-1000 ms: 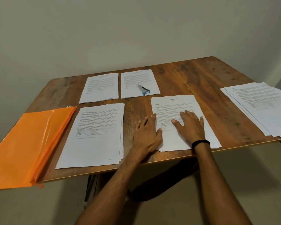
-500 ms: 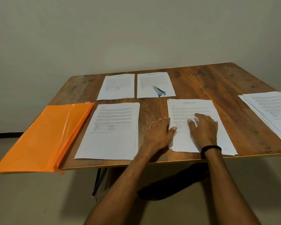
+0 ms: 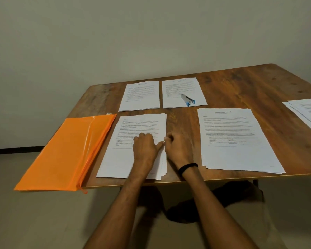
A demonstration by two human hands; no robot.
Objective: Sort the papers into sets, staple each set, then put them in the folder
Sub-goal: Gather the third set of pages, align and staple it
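The paper stack lies just right of the orange folder, long axis running away from the person. The left grip presses down on it, clasping nothing. The right grip curls at the edge far from the folder; I cannot tell whether it pinches any sheets.

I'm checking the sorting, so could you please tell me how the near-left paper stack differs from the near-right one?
The near-left stack has the left hand resting on it and the right hand at its right edge; the near-right stack lies untouched. The near-left stack sits beside the orange folder; the near-right stack does not. Both are printed sheets flat on the table.
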